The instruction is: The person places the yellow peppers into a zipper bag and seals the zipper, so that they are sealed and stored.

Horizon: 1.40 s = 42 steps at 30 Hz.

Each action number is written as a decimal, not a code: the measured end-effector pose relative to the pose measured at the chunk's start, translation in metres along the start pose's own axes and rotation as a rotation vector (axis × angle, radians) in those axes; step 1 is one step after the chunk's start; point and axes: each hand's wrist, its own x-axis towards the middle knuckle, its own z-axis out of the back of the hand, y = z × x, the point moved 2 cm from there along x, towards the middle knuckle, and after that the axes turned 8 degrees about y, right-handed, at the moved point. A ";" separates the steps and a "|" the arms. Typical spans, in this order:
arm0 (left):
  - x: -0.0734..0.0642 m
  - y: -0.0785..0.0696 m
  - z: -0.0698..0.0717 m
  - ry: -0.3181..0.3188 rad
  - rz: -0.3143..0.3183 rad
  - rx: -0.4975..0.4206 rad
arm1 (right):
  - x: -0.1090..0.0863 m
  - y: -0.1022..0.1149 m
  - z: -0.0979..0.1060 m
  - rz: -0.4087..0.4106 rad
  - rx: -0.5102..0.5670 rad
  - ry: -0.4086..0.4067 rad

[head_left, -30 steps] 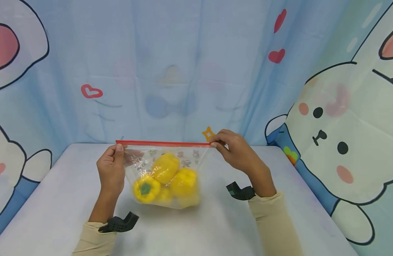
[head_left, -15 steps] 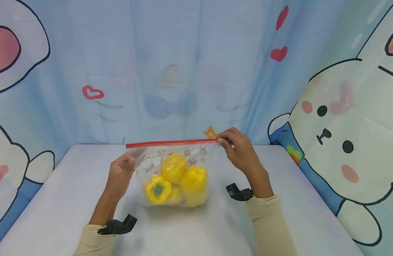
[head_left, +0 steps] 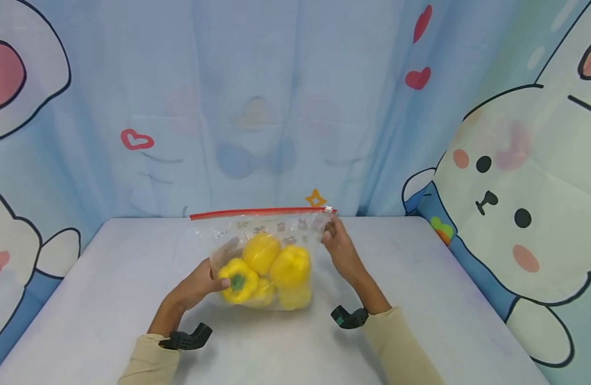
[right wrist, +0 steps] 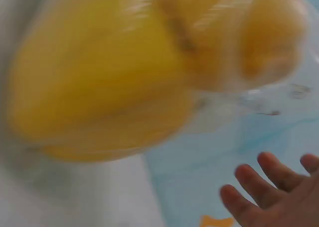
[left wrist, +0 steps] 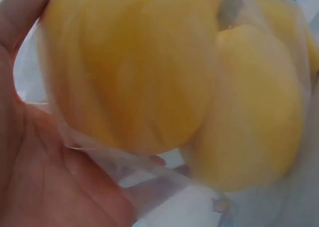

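A clear zip bag [head_left: 223,231] with a red closure strip [head_left: 261,212] stands upright over the table, a small white slider [head_left: 329,209] at the strip's right end. Inside it lie several yellow bell peppers [head_left: 291,267], one showing its green stem end [head_left: 237,282]. My left hand [head_left: 194,286] holds the bag's lower left side, thumb in front and fingers behind it. At the upper right edge is my right hand [head_left: 342,251], just below the slider. In the right wrist view, the fingers of that hand [right wrist: 274,192] are spread and apart from the bag.
The white table [head_left: 459,321] reaches back to a light blue curtain [head_left: 256,69] printed with cartoon bears and hearts. Each wrist carries a black camera mount, the left one [head_left: 186,338] and the right one [head_left: 349,317].
My left hand has left the strip's left end and come down to the bag's lower left side. My right hand has let go of the strip's right end and dropped slightly.
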 end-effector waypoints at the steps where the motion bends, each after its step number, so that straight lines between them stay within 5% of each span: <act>1: 0.001 0.001 0.000 -0.030 0.010 0.014 | -0.003 -0.008 -0.005 -0.024 0.044 0.083; 4: 0.004 0.005 0.000 -0.154 0.068 0.049 | -0.012 -0.025 -0.021 -0.101 0.060 0.299; 7: 0.007 0.006 -0.001 -0.292 0.159 0.065 | -0.017 -0.034 -0.034 -0.173 0.009 0.373; 10: 0.009 0.006 -0.004 -0.347 0.234 0.023 | -0.018 -0.037 -0.043 -0.253 -0.003 0.328; 17: 0.010 0.006 -0.012 -0.284 0.403 -0.069 | -0.023 -0.039 -0.047 -0.406 0.061 0.277; 21: 0.014 0.006 -0.014 -0.318 0.415 -0.116 | -0.025 -0.042 -0.047 -0.469 0.042 0.299; 27: 0.019 0.009 -0.015 -0.378 0.451 -0.151 | -0.026 -0.047 -0.044 -0.574 0.000 0.208; 34: 0.020 0.018 -0.016 -0.545 0.552 -0.031 | -0.028 -0.046 -0.043 -0.599 -0.199 0.155; 42: 0.022 0.017 -0.020 -0.558 0.545 0.151 | -0.029 -0.044 -0.042 -0.572 -0.244 0.181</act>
